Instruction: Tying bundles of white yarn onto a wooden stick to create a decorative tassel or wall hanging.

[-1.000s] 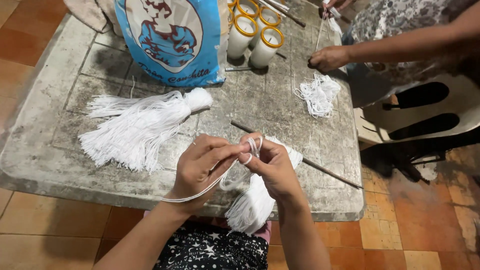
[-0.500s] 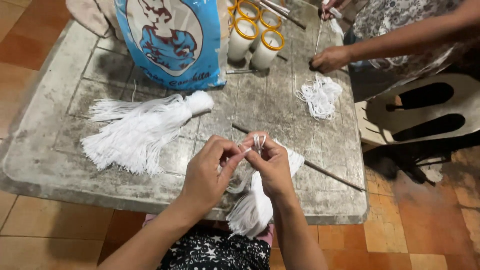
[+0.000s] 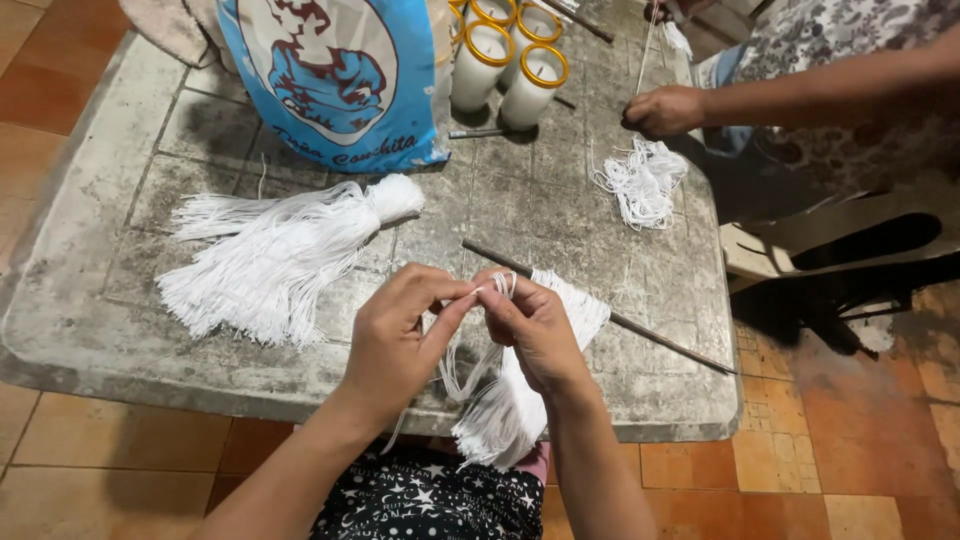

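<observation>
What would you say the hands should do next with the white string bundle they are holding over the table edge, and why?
Probably pull the loop snug around the bundle's top. The left hand pinches a thin strand against the right hand, which grips the white string bundle near its top; slack string hangs loose between them, while the finished tassel on the table already shows a tightly bound head.

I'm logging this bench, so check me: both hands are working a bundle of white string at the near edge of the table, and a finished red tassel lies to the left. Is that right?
Not quite: the tassel lying to the left is white, not red, as the head view shows. The rest holds: the left hand and right hand are working a bundle of white string at the near edge of the table.
</observation>
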